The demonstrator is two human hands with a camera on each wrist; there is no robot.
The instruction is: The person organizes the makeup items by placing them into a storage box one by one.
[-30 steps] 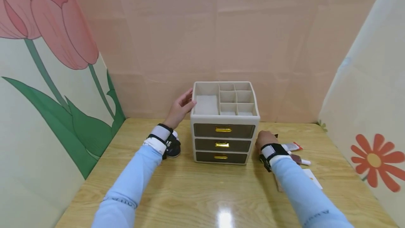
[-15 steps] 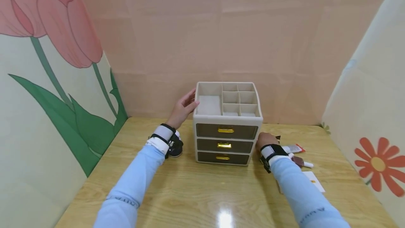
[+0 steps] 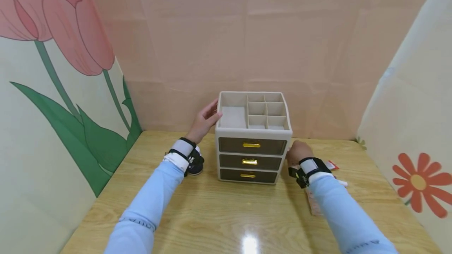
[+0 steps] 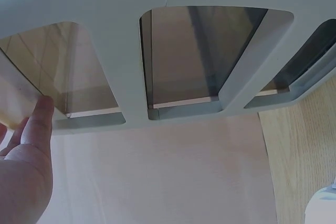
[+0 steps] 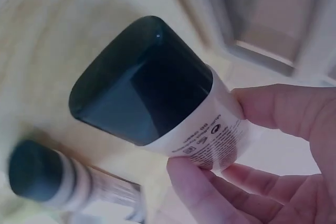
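Note:
A white and grey drawer organizer (image 3: pixel 252 131) with three dark drawers and gold handles stands upright on the table. My left hand (image 3: pixel 202 124) rests its fingers against the organizer's upper left side; the left wrist view shows a fingertip of this hand (image 4: pixel 32 156) touching the frame beside a window-like opening. Between the thumb and fingers of my right hand (image 5: pixel 278 156) is a pale BB cream tube (image 5: pixel 152 85) with a large black cap. In the head view, that right hand (image 3: pixel 299 152) is just right of the organizer and hides the tube.
Another black-capped bottle (image 5: pixel 73 179) lies near the right hand. A pink item (image 3: pixel 314 203) and a red-ended tube (image 3: pixel 332 165) lie partly under the right forearm. Something dark (image 3: pixel 195 164) sits by the left wrist. A pink backdrop (image 3: pixel 261 42) rises behind the table.
My right hand has risen slightly and shifted a little right, its forearm now covering more of the items there. The left hand stays on the organizer.

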